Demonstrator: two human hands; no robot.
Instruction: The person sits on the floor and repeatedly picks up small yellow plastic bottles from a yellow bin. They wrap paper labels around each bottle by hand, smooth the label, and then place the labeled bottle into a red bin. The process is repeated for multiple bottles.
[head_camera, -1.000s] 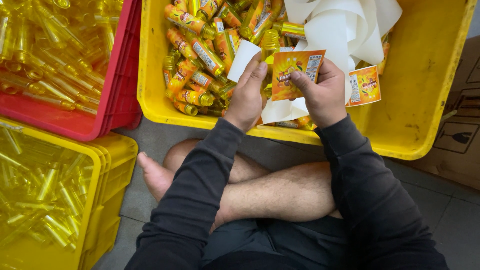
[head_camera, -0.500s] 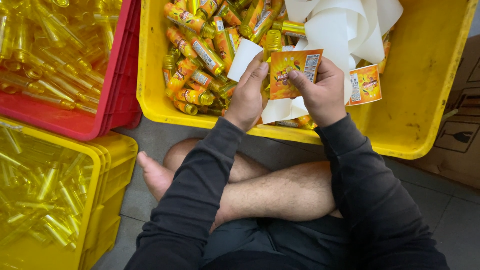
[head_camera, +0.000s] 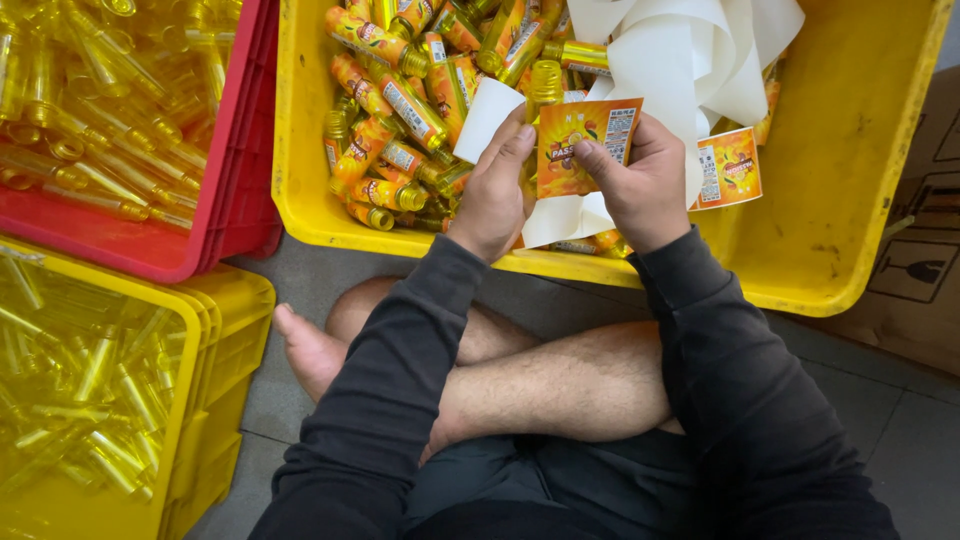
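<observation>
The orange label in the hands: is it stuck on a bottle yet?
Cannot tell: the orange label is pinched by the right hand, hiding what lies behind.

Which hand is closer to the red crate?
Left. The left hand is over the yellow bin, on the side toward the red crate; the right hand is farther away, holding an orange label.

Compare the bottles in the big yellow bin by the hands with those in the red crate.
The bottles in the big yellow bin wear orange printed labels; the bottles in the red crate are bare, clear yellow. The labelled ones lie beside white backing paper; the bare ones fill their crate alone. Both are small, yellowish and heaped loosely.
</observation>
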